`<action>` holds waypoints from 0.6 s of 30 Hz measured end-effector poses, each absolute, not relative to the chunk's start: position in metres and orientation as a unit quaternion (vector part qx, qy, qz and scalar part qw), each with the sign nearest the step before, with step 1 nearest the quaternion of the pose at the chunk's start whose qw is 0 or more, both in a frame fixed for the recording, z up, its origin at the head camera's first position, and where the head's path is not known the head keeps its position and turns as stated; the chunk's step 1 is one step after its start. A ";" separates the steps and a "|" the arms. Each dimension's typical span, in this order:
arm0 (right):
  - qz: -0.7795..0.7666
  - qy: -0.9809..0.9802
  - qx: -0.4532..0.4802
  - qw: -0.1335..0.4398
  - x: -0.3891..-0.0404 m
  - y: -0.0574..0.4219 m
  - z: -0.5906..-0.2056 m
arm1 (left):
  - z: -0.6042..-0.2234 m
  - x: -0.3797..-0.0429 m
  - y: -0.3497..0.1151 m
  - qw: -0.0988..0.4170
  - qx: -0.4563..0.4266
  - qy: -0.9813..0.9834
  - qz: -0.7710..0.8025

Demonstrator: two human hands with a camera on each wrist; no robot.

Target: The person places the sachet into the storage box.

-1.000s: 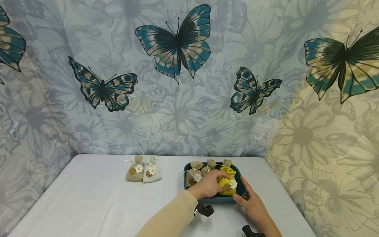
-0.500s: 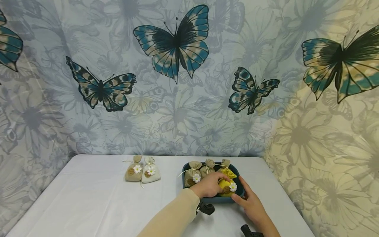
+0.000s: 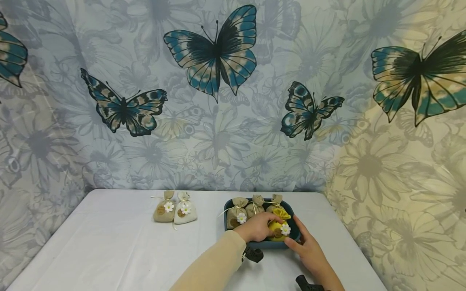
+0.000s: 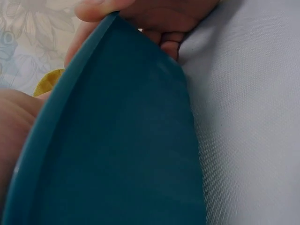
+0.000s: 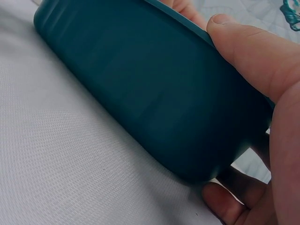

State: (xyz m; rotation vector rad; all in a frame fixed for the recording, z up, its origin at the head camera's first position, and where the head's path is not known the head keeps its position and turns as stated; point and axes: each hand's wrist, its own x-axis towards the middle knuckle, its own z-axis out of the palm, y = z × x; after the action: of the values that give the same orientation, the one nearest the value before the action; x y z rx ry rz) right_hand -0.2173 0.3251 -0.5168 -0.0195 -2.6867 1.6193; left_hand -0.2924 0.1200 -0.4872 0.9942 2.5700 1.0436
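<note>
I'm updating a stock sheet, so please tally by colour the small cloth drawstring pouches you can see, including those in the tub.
Tan cloth drawstring pouches: 4
White cloth drawstring pouch: 1
Yellow cloth drawstring pouch: 1
Total: 6 in view; the left hand could hide more in the dark teal, rounded rectangular tub.

Pouches (image 3: 279,227) sit in a tub (image 3: 269,245) on the desk (image 3: 109,250). Two other pouches (image 3: 186,216) lie at the tub's nine o'clock.
</note>
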 end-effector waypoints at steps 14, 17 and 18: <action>0.517 -0.856 0.000 0.001 -0.216 0.324 -0.516 | -0.483 -0.290 0.119 0.122 0.323 0.862 0.371; 0.514 -0.858 0.000 0.001 -0.215 0.325 -0.515 | -0.479 -0.288 0.120 0.120 0.320 0.869 0.358; 0.512 -0.859 0.000 0.001 -0.216 0.325 -0.515 | -0.477 -0.287 0.120 0.117 0.319 0.872 0.351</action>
State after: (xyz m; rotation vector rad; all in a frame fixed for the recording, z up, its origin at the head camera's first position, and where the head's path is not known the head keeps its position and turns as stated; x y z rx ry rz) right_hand -0.2155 0.3250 -0.5147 0.0000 -2.6976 1.6071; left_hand -0.2867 0.1202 -0.4769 0.9338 2.5543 1.0288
